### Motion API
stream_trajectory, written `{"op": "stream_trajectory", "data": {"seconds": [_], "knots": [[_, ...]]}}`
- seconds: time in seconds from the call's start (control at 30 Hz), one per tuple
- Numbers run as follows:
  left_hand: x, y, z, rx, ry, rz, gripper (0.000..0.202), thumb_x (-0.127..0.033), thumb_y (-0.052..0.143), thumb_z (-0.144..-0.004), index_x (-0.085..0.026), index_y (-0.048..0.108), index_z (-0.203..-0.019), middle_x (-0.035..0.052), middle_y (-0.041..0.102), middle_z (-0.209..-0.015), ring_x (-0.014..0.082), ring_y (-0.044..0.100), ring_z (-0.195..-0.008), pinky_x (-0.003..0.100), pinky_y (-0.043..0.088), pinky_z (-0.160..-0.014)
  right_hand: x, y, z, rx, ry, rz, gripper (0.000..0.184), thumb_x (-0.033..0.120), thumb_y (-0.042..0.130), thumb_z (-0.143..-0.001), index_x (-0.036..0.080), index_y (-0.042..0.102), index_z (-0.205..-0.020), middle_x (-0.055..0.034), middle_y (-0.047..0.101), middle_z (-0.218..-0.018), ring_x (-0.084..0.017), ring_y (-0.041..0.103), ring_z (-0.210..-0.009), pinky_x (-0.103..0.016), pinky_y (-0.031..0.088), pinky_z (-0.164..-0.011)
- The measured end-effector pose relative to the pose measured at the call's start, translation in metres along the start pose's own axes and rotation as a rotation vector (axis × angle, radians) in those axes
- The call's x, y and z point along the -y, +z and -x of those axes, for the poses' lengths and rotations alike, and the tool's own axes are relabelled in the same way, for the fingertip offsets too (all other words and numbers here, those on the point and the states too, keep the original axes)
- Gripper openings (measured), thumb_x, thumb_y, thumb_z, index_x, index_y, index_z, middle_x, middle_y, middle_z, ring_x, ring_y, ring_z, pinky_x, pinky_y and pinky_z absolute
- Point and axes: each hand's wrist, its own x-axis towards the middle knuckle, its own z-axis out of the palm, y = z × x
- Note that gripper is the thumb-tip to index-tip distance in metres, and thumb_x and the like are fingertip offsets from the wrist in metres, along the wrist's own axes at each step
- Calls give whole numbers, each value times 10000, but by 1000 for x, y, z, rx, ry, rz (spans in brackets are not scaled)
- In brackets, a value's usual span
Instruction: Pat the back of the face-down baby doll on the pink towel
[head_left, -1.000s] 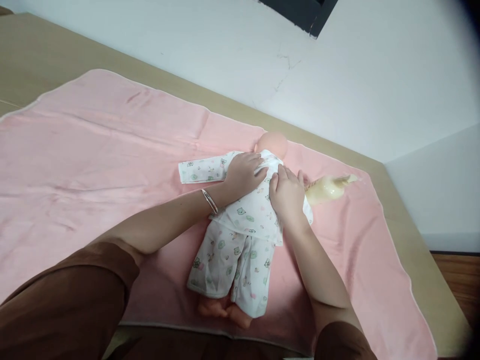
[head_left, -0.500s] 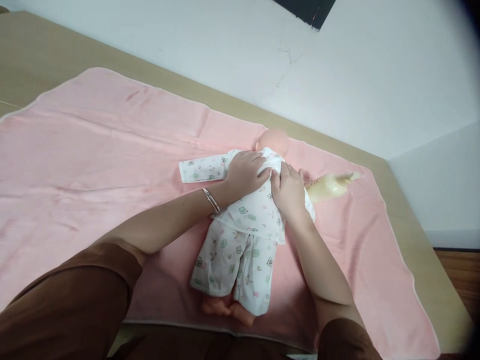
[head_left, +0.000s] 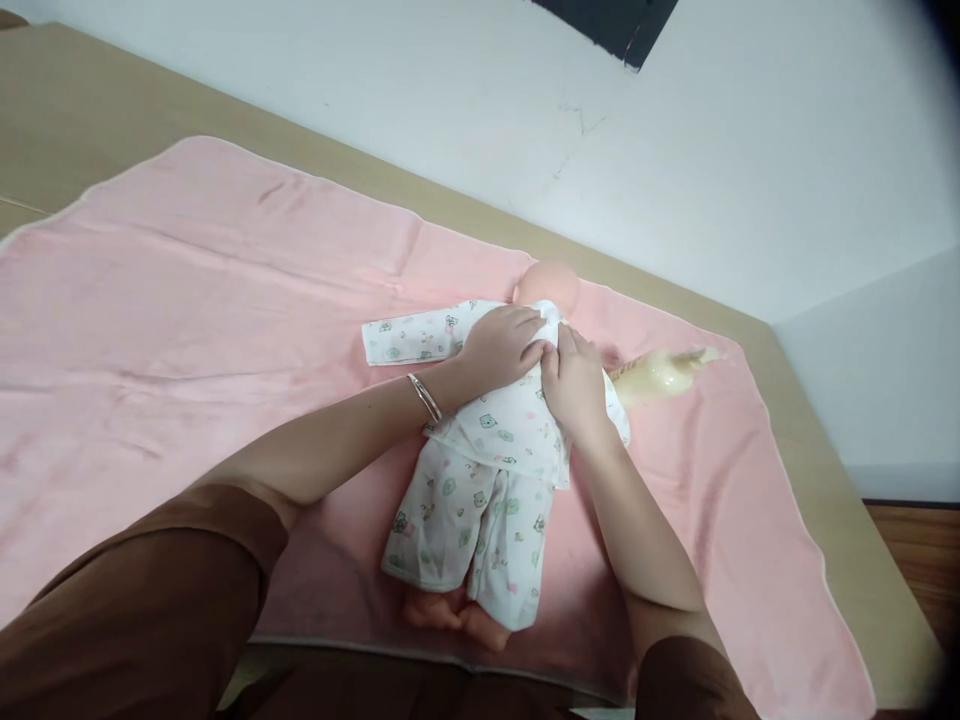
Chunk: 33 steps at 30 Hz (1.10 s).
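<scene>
A baby doll (head_left: 551,288) lies on its back, its bare head at the far end. It wears a white printed shirt (head_left: 499,430) and matching trousers (head_left: 442,520), with the feet bare. My left hand (head_left: 504,345) rests on the upper front of the shirt, fingers bent at the cloth below the neck. Close against it, my right hand (head_left: 576,378) is closed at the same front edge. Both sets of fingertips meet at the shirt's opening, and the pinched cloth is partly hidden. One sleeve (head_left: 412,338) stretches flat to the left.
A pink blanket (head_left: 225,280) with a pale edge lies under the doll on a wooden table (head_left: 187,100). Right of the doll is a glossy pale-yellow, bottle-like item (head_left: 660,375) with brownish marks. A white wall (head_left: 675,180) rises behind the table.
My hands stay at the shirt's upper front and have shifted only slightly, with the fingers drawn a little closer together. The doll lies as before.
</scene>
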Motion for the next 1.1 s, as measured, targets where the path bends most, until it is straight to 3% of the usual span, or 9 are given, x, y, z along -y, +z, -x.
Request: {"op": "stream_trajectory", "data": {"seconds": [0.1,0.2,0.33,0.43,0.6,1.1], "knots": [[-6,-5,4,-23,102,-18,306,-251,464,-948,-115,678,-1120,128,731,-1142,263,655,-1138,413,493,-1026,16,-5,8,-30,29,86,449,280,274,-1032,81,592,-1279,-212,672,-1273,-316,610,-1200,-458,425,-1030],[-12,-6,7,-60,26,-61,275,-250,454,-952,-136,697,-1012,132,739,-1095,262,669,-1080,420,509,-984,25,-7,13,-46,78,148,438,288,280,-1033,112,646,-1196,-191,715,-1198,-308,653,-1133,-466,416,-1032],[-9,-4,5,-55,-185,-26,266,-247,482,-899,-141,680,-1041,120,733,-1109,275,655,-1065,423,501,-981,15,-2,9,-15,132,58,485,342,288,-1032,109,541,-1375,-200,592,-1424,-325,525,-1343,-539,336,-1128],[-5,-3,1,10,-256,23,322,-261,481,-884,-134,659,-1121,119,717,-1165,282,630,-1122,431,465,-1038,4,3,4,49,149,-43,550,403,287,-1030,135,418,-1492,-183,457,-1554,-320,383,-1464,-574,282,-1173],[-4,-3,-1,41,-269,48,353,-265,461,-886,-139,651,-1156,117,704,-1212,277,609,-1171,438,438,-1078,-1,6,4,51,157,-91,568,436,260,-1032,160,388,-1511,-170,422,-1579,-312,333,-1492,-613,217,-1199],[-1,-1,0,10,-278,57,308,-265,490,-859,-158,681,-1075,110,712,-1200,272,630,-1133,437,447,-1072,0,8,4,15,157,-128,554,417,285,-1024,151,430,-1487,-176,461,-1550,-304,368,-1469,-600,225,-1196]]}}
